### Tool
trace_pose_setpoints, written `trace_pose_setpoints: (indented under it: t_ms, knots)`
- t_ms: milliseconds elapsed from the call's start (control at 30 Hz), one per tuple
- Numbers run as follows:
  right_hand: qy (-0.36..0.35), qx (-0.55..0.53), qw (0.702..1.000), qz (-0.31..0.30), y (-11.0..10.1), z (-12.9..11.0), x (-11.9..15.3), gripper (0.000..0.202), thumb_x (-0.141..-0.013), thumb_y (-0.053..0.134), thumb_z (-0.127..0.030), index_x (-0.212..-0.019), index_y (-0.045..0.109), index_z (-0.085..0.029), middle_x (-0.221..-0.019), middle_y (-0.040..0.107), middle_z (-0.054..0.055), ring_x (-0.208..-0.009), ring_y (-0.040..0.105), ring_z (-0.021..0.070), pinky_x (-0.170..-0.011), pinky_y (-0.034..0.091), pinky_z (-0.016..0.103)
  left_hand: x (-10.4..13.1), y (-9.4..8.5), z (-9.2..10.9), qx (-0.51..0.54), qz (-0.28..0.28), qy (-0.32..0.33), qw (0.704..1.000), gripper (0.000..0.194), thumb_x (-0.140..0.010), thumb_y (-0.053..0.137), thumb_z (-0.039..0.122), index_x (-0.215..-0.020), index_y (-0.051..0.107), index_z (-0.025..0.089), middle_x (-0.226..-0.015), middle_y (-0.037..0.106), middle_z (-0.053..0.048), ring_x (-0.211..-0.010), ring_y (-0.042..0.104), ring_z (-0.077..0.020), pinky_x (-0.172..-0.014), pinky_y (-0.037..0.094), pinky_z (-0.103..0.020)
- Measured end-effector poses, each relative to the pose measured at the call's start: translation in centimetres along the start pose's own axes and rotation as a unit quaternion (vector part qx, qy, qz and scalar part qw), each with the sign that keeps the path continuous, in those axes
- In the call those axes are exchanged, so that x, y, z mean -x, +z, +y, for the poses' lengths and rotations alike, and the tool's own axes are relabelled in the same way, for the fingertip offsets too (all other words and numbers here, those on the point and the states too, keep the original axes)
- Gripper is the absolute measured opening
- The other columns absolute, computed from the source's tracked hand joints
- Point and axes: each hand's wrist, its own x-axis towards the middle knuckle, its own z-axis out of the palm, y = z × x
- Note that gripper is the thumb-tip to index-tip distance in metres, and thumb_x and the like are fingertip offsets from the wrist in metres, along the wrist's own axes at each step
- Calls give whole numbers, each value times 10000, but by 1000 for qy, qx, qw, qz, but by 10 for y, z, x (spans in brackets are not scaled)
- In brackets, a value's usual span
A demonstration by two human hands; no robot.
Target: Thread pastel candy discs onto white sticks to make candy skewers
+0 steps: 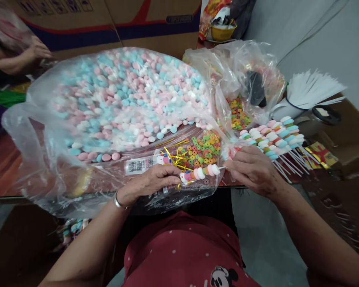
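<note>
A candy skewer point(201, 172) of pink and white marshmallows and coloured gummy rings lies level between my hands on a white stick. My left hand point(155, 178) is closed on its left end, where a white sleeve with coloured dots shows. My right hand point(254, 169) pinches the bare stick at the other end; its fingertips are partly hidden. Just behind the skewer are loose gummy rings point(205, 147) and yellow twist ties point(175, 157). A packet with a printed label point(140, 165) lies beside my left hand.
A large clear bag of marshmallows point(128, 91) covers much of the table. Finished-looking skewers point(272, 137) are stacked at right, near a cup of white sticks point(296, 105). Bagged gummy rings point(239, 113) lie behind. Another person's hand point(37, 52) shows at far left.
</note>
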Motion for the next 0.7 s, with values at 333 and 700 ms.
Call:
trace_pose_setpoints:
  t_ms: [333, 700]
  knots:
    - [-18, -57, 998, -6, 20, -6, -10, 256, -958, 465, -190, -822, 682, -184, -667, 546, 17, -697, 425, 164, -677, 325, 304, 0, 25, 11, 38, -37, -38, 998, 237, -872, 630, 384, -946, 707, 173, -807, 647, -9, -716, 533, -126, -650, 429, -216]
    - [-70, -81, 992, -74, 4, 6, -22, 314, -972, 437, -243, -766, 672, -207, -636, 518, 6, -697, 405, 167, -671, 269, 326, 11, 58, 17, 299, 80, -154, 938, 340, -729, 777, 407, -911, 653, 148, -791, 615, -4, -642, 537, -93, -586, 450, -219]
